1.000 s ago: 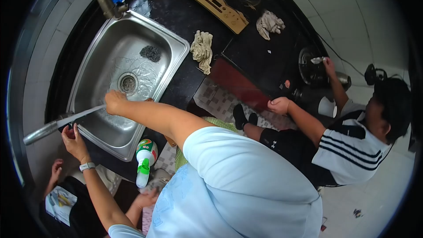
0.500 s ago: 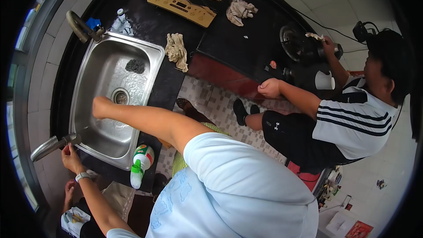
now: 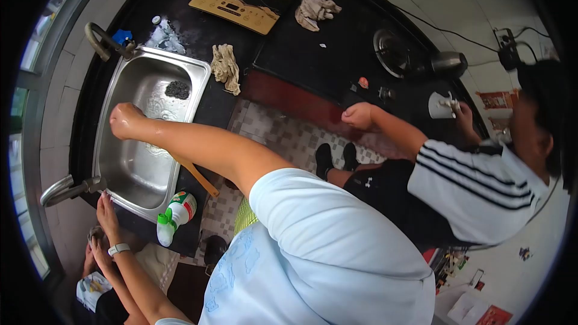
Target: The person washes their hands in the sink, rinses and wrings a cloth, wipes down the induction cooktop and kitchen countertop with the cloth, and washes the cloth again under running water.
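Observation:
My right hand (image 3: 127, 121), wet and closed in a fist, is above the steel sink (image 3: 198, 93). What the fist holds, if anything, is hidden. A long tan wooden stick (image 3: 201, 177) shows below my right forearm and runs over the sink's edge; its other end is covered, so I cannot tell if the fist holds it. My left hand (image 3: 108, 219), with a watch on the wrist, has its fingers stretched up to the end of the metal tap (image 3: 72, 191) at the sink's near corner. A dark scouring pad (image 3: 177, 89) lies in the sink.
A green-capped white bottle (image 3: 176, 216) stands beside the sink. Crumpled cloths (image 3: 225, 69) lie on the black counter near a gold-panelled cooktop (image 3: 233, 7). On the right, a person's hand (image 3: 465, 115) is by a white container (image 3: 441, 106). Another person's hands (image 3: 93, 251) are at lower left.
My right hand has moved up and left over the sink, uncovering more of the wooden stick. My left fingers have straightened at the tap. The person on the right has moved a hand to the white container.

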Tool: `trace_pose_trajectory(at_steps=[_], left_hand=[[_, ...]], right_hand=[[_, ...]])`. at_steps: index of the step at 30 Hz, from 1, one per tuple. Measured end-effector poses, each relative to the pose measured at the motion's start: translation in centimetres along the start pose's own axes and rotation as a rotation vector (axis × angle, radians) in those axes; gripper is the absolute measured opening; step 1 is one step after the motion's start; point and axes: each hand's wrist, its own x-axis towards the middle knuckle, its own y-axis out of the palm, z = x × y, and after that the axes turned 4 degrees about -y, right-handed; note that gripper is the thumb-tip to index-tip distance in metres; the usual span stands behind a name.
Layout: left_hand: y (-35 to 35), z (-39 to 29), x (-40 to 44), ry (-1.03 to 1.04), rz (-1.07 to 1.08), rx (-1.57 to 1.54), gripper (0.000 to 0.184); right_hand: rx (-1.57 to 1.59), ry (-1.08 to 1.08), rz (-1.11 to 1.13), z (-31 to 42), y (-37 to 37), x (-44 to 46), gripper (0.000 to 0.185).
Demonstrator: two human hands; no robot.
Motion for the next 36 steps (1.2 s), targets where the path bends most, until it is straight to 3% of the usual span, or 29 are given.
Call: trace_pose_trajectory(at_steps=[3, 5, 6, 8, 10, 11, 12, 13, 14, 15, 17, 19, 25, 27, 31, 34, 36], left_hand=[[1.0, -1.4, -2.2, 0.132, -0.023, 0.121, 0.041], [1.7, -3.0, -4.6, 0.173, -0.059, 0.112, 0.040], [1.9, -4.1, -5.9, 0.219, -0.073, 0.105, 0.039], [2.0, -5.7, -7.7, 0.191, -0.109, 0.174, 0.039], [1.7, -6.0, -8.6, 0.119, -0.145, 0.186, 0.039], [2.4, -6.5, -9.9, 0.108, -0.158, 0.073, 0.039], [3.5, -7.9, -11.6, 0.033, -0.201, 0.062, 0.039], [4.5, -9.2, -13.2, -0.041, -0.239, 0.051, 0.038], [5.3, -9.0, -14.0, 0.029, -0.276, 0.010, 0.038], [4.5, -8.3, -14.3, -0.052, -0.230, 0.018, 0.040], [4.7, -8.2, -15.3, 0.024, -0.169, -0.028, 0.039], [4.8, -8.8, -16.2, 0.088, -0.167, -0.042, 0.037], [4.8, -11.1, -19.1, 0.207, -0.229, -0.057, 0.036], [4.4, -11.4, -19.8, 0.238, -0.241, 0.011, 0.036], [3.3, -12.4, -20.6, 0.291, -0.178, -0.028, 0.035], [2.8, -14.0, -20.9, 0.414, -0.184, 0.098, 0.029], [3.2, -15.2, -21.6, 0.421, -0.191, 0.045, 0.030]], right_hand=[[0.241, -0.108, 0.043, 5.0, -3.5, -0.5, 0.016], [1.109, 0.029, 0.376, 7.3, -6.4, -2.1, 0.021], [1.124, 0.031, 0.384, 6.4, -6.1, -1.9, 0.021], [1.399, 0.294, 0.533, 2.9, -5.2, -0.8, 0.028], [-0.399, -0.093, 0.494, 0.3, -4.5, -0.9, 0.032], [-0.204, -0.157, 0.319, -3.0, -2.6, -0.4, 0.031], [0.291, -0.040, 0.159, -3.4, -2.6, -1.4, 0.035], [0.322, 0.044, 0.065, -3.5, -2.5, -1.7, 0.031], [0.136, -0.035, 0.183, -3.9, -2.8, -2.1, 0.032], [-0.029, -0.104, 0.209, -4.6, -3.1, -3.3, 0.030], [-0.008, -0.160, 0.172, -5.0, -3.1, -4.7, 0.027], [0.083, -0.005, 0.197, -4.7, -3.6, -5.6, 0.026], [0.111, -0.087, 0.096, -4.7, -5.3, -7.5, 0.019], [0.212, 0.000, 0.081, -4.3, -5.3, -7.8, 0.018], [0.429, -0.042, 0.073, -3.8, -5.7, -8.3, 0.019], [0.246, -0.323, -0.036, -5.4, -9.2, -8.3, 0.019], [0.150, -0.288, -0.103, -5.7, -13.8, -9.2, 0.019]])
